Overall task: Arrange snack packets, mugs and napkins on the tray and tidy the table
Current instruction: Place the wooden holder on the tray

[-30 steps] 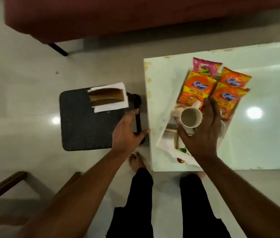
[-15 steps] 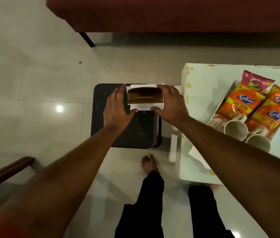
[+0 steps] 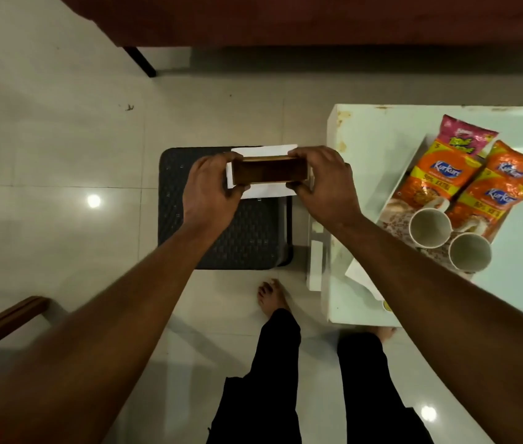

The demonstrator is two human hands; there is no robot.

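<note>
A brown wooden napkin holder (image 3: pixel 269 170) with white napkins (image 3: pixel 265 151) under it is over the black stool (image 3: pixel 221 232). My left hand (image 3: pixel 210 189) grips its left end and my right hand (image 3: pixel 324 184) grips its right end. On the white table (image 3: pixel 372 155) at the right, a patterned tray (image 3: pixel 394 216) carries orange snack packets (image 3: pixel 439 177), a pink packet (image 3: pixel 463 137) and two white mugs (image 3: pixel 429 227), the second mug (image 3: pixel 469 251) nearer me. A white napkin (image 3: pixel 361 274) pokes out beside the tray, partly under my right forearm.
A red sofa (image 3: pixel 285 17) with a black leg runs along the top. A wooden chair arm (image 3: pixel 0 318) is at the lower left. My bare feet and black trousers stand between stool and table. The floor is glossy tile.
My right hand left the mug on the tray and went to the stool. Both hands closed on the ends of the napkin holder, which now looks raised from the stool.
</note>
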